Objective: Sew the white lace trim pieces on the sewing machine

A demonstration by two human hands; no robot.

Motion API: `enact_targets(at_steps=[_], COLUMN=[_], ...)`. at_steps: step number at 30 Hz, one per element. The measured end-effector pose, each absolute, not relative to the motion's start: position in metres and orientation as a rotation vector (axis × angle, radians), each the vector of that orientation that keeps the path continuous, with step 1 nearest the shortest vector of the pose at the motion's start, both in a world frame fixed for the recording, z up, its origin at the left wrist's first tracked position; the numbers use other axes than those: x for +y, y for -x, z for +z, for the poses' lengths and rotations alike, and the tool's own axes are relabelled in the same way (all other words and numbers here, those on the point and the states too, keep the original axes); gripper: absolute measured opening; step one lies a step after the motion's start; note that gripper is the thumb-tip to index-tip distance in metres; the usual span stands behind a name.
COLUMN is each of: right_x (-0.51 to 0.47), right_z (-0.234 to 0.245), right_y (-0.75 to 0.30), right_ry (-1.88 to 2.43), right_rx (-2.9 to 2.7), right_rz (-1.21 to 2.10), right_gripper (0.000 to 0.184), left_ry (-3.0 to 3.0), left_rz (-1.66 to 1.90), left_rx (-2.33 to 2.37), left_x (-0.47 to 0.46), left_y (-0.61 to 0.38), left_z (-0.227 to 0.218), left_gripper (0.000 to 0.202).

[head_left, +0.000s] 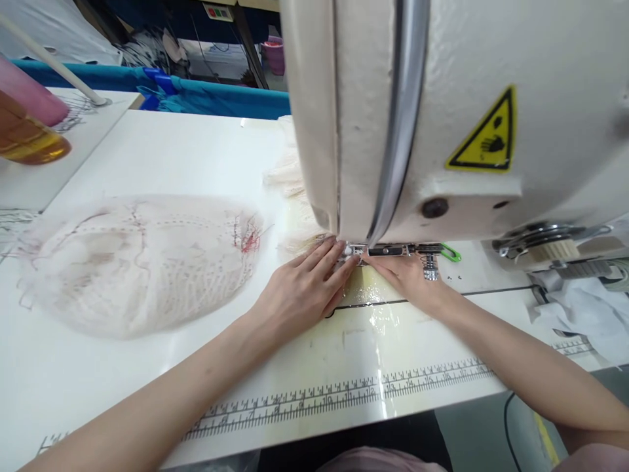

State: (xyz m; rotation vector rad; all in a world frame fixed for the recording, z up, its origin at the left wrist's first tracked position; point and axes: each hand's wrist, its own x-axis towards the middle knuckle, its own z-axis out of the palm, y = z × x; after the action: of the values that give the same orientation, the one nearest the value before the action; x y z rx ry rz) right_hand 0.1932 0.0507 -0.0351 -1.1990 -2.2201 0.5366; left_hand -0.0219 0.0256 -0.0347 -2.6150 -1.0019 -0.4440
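My left hand [307,278] lies flat by the presser foot [356,252] of a sewing machine [363,131], its fingers stretched toward the needle area. Behind and beside those fingertips is a gathered piece of thin cream fabric [293,180], partly hidden by the machine head. My right hand [403,272] reaches in from the other side, fingers extended toward the foot. The machine's metal parts cover some of its fingers. Any cloth under either hand's fingertips is too small to make out. A bright green clip-like piece [451,253] sits just above my right wrist.
A sheer, pale bundle [142,262] with red threads lies left on the white table [196,157]. A printed ruler [304,401] runs along the front edge. An amber bottle [29,134] and a pink one [32,92] stand far left; white scraps [590,314] lie right.
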Motion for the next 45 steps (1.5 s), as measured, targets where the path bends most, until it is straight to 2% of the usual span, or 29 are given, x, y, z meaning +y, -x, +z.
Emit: enact_targets(at_steps=[5,11,15,19,30,45], right_x=[0.053,0.052,0.048,0.044,0.045,0.041], right_z=[-0.044,-0.046,-0.044,-0.047,-0.052,-0.040], right_y=[-0.195,-0.197,-0.199,-0.201,-0.203,-0.198], right_ry=[1.243,1.245,1.154,1.056,1.076,1.131], right_rx=[-2.216,-2.237,-2.336,-2.439,-2.410,-2.521], right_rz=[0.503,0.435,0.254,0.114,0.488,0.110], right_gripper=[0.032,0.028,0.024,0.026,0.032,0.034], left_ry=[2.610,2.541,2.508,2.530,2.617,2.574], left_rz=[-0.451,-0.474,-0.468,-0.500,-0.505,-0.445], left_rx=[-1.035,-0.982,-0.907,-1.026,-1.080,-1.107], left_x=[0.026,0.025,0.025,0.025,0.026,0.025], left_y=[0.020,0.018,0.018,0.019,0.020,0.019], left_z=[-0.036,-0.033,-0.034,-0.036,-0.033,-0.032], left_gripper=[0.035,0.032,0.030,0.034,0.032,0.034])
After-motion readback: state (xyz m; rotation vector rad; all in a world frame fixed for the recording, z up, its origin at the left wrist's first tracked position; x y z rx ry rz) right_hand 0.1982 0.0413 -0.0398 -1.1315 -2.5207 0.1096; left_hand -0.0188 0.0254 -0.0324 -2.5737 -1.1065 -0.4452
